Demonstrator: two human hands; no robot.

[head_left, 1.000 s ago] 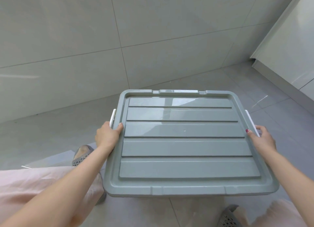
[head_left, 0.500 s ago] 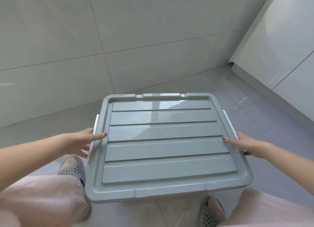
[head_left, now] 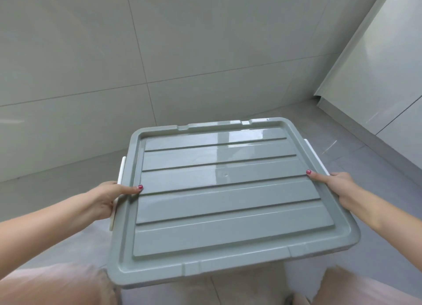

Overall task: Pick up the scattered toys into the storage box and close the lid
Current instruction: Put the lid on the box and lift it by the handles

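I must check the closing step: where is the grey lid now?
In the head view the grey lid lies flat at centre, between the left hand and the right hand, thumbs on its side edges.

Beneath the grey lid [head_left: 228, 190] we cannot see the storage box's contents; our left hand [head_left: 107, 199] and right hand [head_left: 338, 186] hide their fingers under its rim.

large pale grey wall tiles [head_left: 91, 53] are filling the back of the room, thin seams crossing them. a glossy white cabinet [head_left: 376, 60] is standing at the right. grey floor tiles [head_left: 356, 158] are catching soft, even light and showing a faint glare.
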